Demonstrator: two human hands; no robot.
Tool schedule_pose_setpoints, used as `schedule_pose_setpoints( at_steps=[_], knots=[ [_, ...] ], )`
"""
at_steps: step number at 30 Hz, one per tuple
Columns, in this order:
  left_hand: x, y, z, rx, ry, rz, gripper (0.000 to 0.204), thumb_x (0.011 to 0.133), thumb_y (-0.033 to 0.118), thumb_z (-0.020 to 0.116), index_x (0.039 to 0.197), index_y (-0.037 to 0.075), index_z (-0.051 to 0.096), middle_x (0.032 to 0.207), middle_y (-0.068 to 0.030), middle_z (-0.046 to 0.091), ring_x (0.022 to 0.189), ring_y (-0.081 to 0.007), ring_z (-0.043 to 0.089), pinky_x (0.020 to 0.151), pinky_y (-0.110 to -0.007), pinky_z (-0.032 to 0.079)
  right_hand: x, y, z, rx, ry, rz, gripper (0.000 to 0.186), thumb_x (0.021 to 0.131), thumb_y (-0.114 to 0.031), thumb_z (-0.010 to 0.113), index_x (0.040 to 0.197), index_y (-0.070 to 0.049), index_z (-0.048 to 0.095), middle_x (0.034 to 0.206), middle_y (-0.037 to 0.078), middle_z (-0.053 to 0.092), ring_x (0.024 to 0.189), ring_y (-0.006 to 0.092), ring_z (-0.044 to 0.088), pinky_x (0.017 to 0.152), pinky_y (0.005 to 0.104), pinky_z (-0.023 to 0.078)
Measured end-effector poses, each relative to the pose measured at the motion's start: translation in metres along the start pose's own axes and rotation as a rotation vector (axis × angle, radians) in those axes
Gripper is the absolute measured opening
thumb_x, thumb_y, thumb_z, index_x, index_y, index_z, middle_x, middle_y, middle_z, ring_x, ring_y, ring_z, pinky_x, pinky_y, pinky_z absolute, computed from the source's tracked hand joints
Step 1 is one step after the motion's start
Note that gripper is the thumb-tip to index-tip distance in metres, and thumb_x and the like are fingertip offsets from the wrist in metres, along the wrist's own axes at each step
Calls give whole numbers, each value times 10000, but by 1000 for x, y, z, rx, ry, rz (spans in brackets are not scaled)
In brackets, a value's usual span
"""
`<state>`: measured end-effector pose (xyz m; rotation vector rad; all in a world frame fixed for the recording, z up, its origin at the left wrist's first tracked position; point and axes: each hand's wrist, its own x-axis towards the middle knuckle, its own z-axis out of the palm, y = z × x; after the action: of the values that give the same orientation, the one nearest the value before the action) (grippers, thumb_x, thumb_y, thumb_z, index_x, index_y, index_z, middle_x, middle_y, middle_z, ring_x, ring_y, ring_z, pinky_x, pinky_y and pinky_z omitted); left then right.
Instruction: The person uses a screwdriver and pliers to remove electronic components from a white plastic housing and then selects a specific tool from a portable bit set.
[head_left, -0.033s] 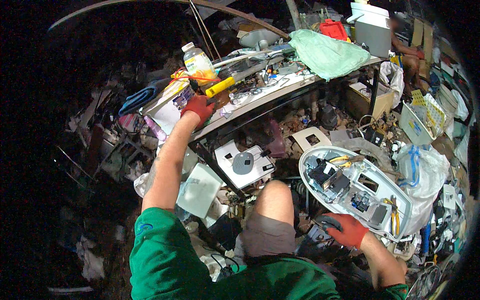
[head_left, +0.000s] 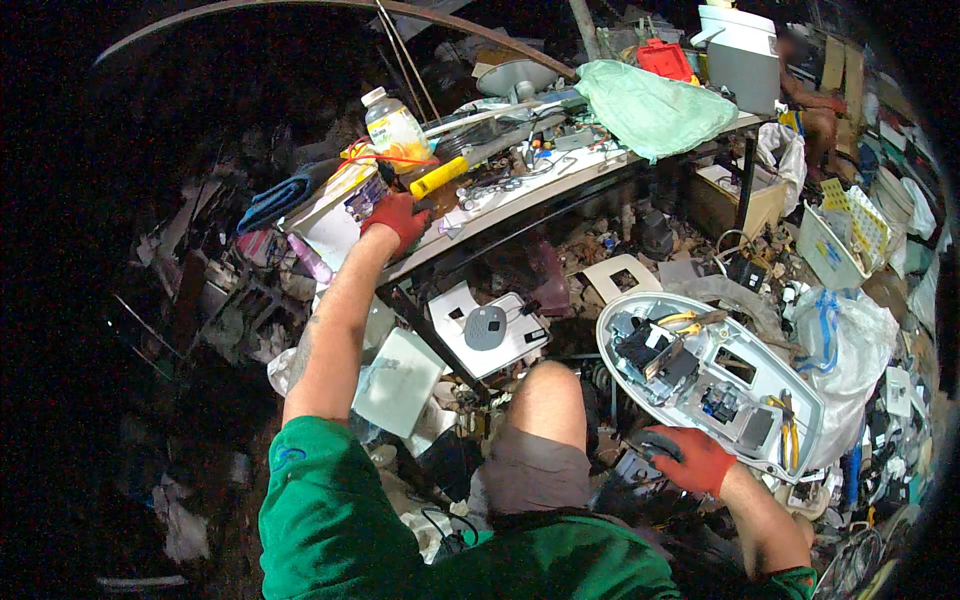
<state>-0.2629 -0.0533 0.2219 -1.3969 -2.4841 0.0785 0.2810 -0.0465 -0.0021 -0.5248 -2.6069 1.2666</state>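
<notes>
Nearest my view, the red-gloved right hand (head_left: 690, 462) has its fingers curled low, just beside the near rim of an open pale shell (head_left: 765, 388). A dark patch shows at the fingertips; I cannot tell whether it is glove or something gripped, nor whether glove and rim touch.

The shell lies to the right, below the worktop (head_left: 525, 195), open side up and slanted; what bears it is hidden. I judge its walls to be thin, stiff plastic: light for the size, smooth enough to slip under a glove, apt to crack if twisted. The dark mechanism (head_left: 645, 350) probably makes the left end heavier. Best hold, I estimate: the rim on both long sides, nearer the mechanism, kept level, since the yellow-handled pliers (head_left: 790, 432) at the right end look loose.

Farther off, the left hand (head_left: 398, 222) is at the worktop's near edge. Its fingers are mostly hidden from me; apart or closed on something, I cannot tell. Just beyond it lies a yellow handle (head_left: 440, 177), presumably firm and easy to wrap.
</notes>
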Motion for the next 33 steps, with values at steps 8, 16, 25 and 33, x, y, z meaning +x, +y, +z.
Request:
schedule_pose_setpoints(
  at_steps=[8,16,25,33],
  knots=[
    [-7,8,13,215,-67,92,357,903,259,636,1258,220,647,1278,-126,618,1189,-326,590,1010,-436,485,-9,-3,-6,-30,-19,40,467,889,-279,617,1313,-97,542,1168,226,647,1069,423,620,947,485,486],
    [-12,16,7,229,-16,109,282,949,249,521,1150,163,699,1229,-146,656,1146,-333,626,981,-444,496,-10,9,-2,-40,-15,-1,477,891,-294,614,1320,-100,543,1136,223,660,1065,413,626,950,480,489],
    [-15,19,1,389,-100,263,306,978,220,397,1144,61,598,1118,-194,677,1067,-361,648,914,-476,511,-13,-1,-7,-89,-24,-5,455,901,-302,598,1311,-112,548,1101,213,670,1040,404,637,929,480,499],
    [-12,24,-4,386,-101,308,279,902,232,523,1128,76,567,1059,-189,687,1011,-369,662,855,-489,530,-16,-2,-5,-54,-7,3,440,886,-280,615,1297,-129,571,1120,190,674,1052,378,643,945,465,498]
  ],
)
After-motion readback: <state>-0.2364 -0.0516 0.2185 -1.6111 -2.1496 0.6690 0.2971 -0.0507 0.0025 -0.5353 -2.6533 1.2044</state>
